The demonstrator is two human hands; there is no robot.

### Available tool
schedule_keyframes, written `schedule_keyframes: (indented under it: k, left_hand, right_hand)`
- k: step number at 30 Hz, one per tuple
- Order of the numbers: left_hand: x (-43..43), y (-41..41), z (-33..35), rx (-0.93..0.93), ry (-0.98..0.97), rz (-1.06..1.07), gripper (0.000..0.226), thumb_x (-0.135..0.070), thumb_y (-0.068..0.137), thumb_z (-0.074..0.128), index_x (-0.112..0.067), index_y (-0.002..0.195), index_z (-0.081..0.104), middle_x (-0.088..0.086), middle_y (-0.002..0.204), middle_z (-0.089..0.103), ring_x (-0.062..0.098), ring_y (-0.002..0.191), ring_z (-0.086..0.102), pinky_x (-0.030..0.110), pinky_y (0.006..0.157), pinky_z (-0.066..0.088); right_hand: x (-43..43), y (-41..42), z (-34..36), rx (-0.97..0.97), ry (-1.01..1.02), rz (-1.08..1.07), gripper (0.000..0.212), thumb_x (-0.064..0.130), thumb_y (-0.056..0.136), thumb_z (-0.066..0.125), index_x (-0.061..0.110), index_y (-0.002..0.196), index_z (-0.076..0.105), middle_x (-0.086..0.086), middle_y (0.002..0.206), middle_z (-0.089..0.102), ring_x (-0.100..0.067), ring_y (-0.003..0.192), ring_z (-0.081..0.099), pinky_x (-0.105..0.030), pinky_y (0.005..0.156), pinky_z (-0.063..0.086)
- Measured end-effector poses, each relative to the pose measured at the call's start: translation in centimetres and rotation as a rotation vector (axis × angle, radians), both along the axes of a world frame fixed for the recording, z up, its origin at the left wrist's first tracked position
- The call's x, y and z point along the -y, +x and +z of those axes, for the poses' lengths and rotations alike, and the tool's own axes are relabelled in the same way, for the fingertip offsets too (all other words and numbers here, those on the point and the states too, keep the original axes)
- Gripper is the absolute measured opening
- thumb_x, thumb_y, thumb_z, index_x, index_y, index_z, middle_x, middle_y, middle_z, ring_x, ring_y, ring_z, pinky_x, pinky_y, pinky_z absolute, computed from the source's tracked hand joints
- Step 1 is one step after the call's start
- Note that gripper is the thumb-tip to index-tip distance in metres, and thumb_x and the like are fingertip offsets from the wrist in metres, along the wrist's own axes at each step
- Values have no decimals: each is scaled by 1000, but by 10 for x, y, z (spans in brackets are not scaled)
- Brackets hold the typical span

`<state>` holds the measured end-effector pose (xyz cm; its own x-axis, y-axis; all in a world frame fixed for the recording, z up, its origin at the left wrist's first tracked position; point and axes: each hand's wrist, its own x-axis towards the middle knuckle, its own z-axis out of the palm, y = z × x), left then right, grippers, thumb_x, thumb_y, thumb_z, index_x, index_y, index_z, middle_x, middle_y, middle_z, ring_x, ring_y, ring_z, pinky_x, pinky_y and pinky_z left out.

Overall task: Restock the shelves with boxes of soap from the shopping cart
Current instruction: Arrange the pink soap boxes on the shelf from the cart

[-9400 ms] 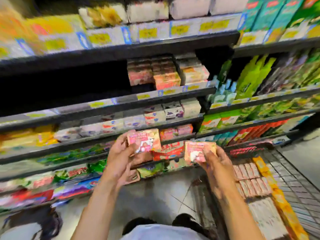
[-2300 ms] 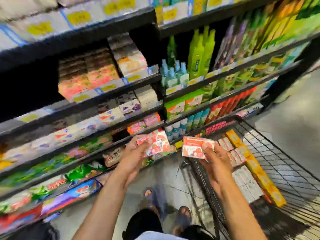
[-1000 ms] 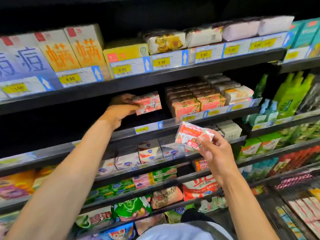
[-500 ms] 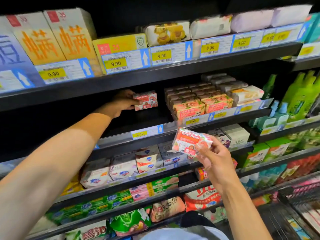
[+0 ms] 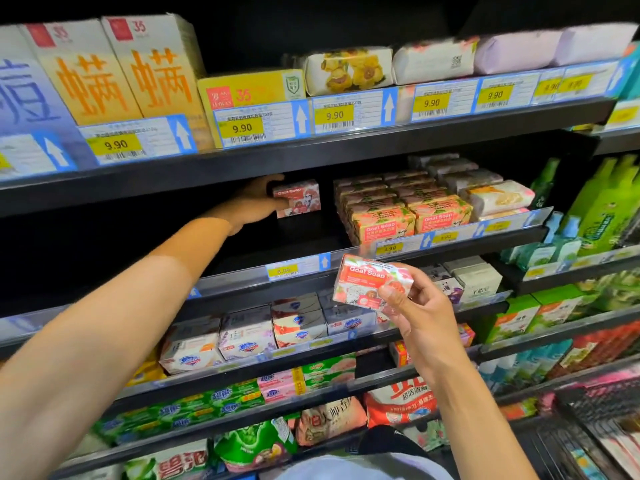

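Observation:
My left hand [image 5: 258, 200] reaches deep into the second shelf [image 5: 242, 251] and grips a pink Goat Soap box [image 5: 299, 199] by its left end, in the dark gap left of the stacked peach Goat Soap boxes [image 5: 401, 209]. Whether the box rests on the shelf I cannot tell. My right hand [image 5: 419, 320] holds a second pink Goat Soap box [image 5: 370, 282] in front of the shelf's front edge, thumb on its face. A corner of the black wire shopping cart [image 5: 595, 427] shows at bottom right.
The top shelf [image 5: 311, 150] carries tall yellow boxes and wrapped soaps behind 9.90 price tags. Lower shelves hold white soap boxes [image 5: 249, 336] and green packs. Green bottles [image 5: 609, 202] stand at right. The left part of the second shelf is dark.
My left hand has pushed its soap box a little further into the second shelf. My right hand has stayed in front of the shelf edge with the other box.

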<state>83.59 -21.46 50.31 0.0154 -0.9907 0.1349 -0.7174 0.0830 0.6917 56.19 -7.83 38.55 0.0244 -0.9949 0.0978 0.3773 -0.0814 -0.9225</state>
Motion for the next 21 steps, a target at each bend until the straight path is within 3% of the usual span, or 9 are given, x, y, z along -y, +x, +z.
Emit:
schedule_keyframes:
  k: [3, 5, 8, 11, 14, 17, 21]
  left_hand:
    - [-66, -15, 17, -188, -81, -158, 36, -13, 97, 65, -28, 129, 64, -20, 123, 64, -1, 115, 61, 5, 90, 42]
    - [-107, -25, 17, -255, -111, -258, 30, -15, 94, 68, -26, 122, 68, -15, 117, 72, -1, 111, 65, 11, 94, 47]
    - [-140, -34, 11, -206, -53, -369, 43, -23, 84, 80, -29, 124, 66, -12, 115, 72, 7, 110, 67, 24, 94, 54]
    - [-148, -36, 9, -174, -97, -300, 42, -23, 76, 86, -32, 114, 70, -16, 107, 73, 8, 102, 69, 31, 88, 59]
    - [-143, -28, 13, -284, -153, -227, 38, -15, 73, 87, -26, 107, 74, -11, 104, 76, 9, 100, 71, 29, 85, 59]
    - [-123, -15, 15, -444, -172, -176, 36, -4, 77, 83, -18, 108, 74, 2, 105, 77, 15, 100, 72, 29, 83, 60]
    - [-78, 2, 9, -531, -94, -114, 37, -2, 85, 76, -19, 118, 68, 5, 108, 73, 16, 99, 72, 28, 79, 61]
  right_hand:
    - [1, 2, 12, -53, -42, -2, 42, 16, 78, 80, 16, 119, 69, -6, 109, 77, -22, 106, 73, -27, 82, 57]
    - [0, 3, 23, -80, -80, 6, 43, 16, 77, 81, 17, 119, 69, -3, 106, 78, -17, 101, 73, -23, 77, 56]
    - [-3, 12, 37, -87, -139, 29, 39, 15, 79, 79, 19, 116, 67, 4, 101, 78, -10, 96, 73, -20, 73, 56]
    - [-2, 23, 47, -93, -181, 53, 39, 17, 81, 78, 19, 118, 67, 1, 105, 78, -13, 100, 73, -23, 76, 57]
    - [1, 30, 51, -79, -211, 69, 48, 22, 82, 77, 27, 127, 63, 6, 118, 75, -8, 112, 69, -23, 88, 57]
    - [7, 32, 40, -315, -329, -63, 45, 29, 89, 75, 29, 132, 60, 10, 125, 70, -7, 121, 63, -24, 102, 51]
    - [19, 34, -1, -788, -609, -347, 31, 24, 93, 76, 18, 122, 66, 7, 122, 62, -11, 121, 58, -21, 104, 43]
